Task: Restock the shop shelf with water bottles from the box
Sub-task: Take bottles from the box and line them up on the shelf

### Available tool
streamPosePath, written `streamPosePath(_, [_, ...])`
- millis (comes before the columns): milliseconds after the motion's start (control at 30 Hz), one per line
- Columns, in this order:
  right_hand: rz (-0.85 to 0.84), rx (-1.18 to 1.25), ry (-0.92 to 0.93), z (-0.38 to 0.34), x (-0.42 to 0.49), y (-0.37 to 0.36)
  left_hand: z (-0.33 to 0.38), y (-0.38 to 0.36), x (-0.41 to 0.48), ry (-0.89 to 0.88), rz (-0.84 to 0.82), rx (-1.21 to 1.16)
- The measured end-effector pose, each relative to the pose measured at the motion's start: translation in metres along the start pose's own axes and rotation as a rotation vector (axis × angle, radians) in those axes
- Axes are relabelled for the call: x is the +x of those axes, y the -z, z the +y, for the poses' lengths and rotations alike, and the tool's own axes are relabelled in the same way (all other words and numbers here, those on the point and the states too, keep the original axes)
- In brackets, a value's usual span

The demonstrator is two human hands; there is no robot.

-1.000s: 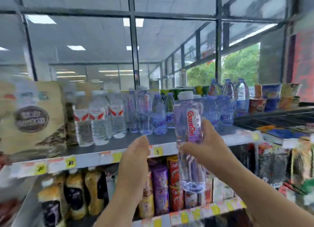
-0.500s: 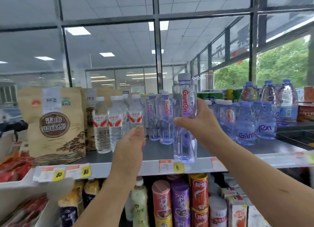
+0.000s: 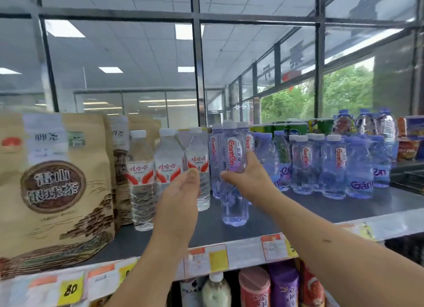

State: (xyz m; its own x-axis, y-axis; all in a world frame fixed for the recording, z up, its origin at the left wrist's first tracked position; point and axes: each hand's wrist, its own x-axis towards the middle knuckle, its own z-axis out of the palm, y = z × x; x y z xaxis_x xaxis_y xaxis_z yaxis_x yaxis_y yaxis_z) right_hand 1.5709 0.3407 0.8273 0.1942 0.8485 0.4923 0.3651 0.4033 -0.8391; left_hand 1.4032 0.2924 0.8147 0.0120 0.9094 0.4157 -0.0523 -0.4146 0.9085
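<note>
At frame centre the right hand wraps its grip round a water bottle standing upright on the shelf. Just left, the left hand has its grip spread, holding nothing.

A clear, purple-tinted water bottle with a white cap and a red-and-white Ganten label stands upright at mid-length of the grey shelf, gripped round its middle by the right hand. More Ganten bottles stand upright in a cluster farther right on the shelf, set deeper back.
</note>
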Motion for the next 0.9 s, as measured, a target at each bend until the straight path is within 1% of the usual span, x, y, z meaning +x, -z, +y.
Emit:
streamPosePath(100, [0.030, -0.062, -0.004, 0.007, 0.002, -0.008, -0.010, 0.004, 0.010, 0.006, -0.028, -0.003])
streamPosePath(167, [0.030, -0.169, -0.022, 0.014, -0.005, -0.009, -0.016, 0.006, 0.014, 0.019, -0.051, -0.008])
streamPosePath(267, [0.019, -0.410, -0.157, 0.028, -0.027, -0.006, -0.024, 0.004, 0.018, 0.034, -0.063, 0.013])
streamPosePath(333, [0.035, -0.498, -0.190, 0.033, -0.036, -0.006, -0.024, 0.000, 0.020, 0.031, -0.069, 0.033])
streamPosePath(433, [0.084, -0.542, -0.173, 0.033, -0.032, -0.006, -0.021, -0.010, 0.022, 0.058, -0.079, 0.037])
streamPosePath(733, [0.064, -0.616, -0.174, 0.040, 0.000, -0.018, -0.023, -0.022, 0.030, 0.081, -0.031, 0.007])
streamPosePath(900, [0.133, -0.670, -0.177, 0.051, 0.022, -0.033, -0.034, -0.019, 0.036, 0.074, -0.002, 0.006])
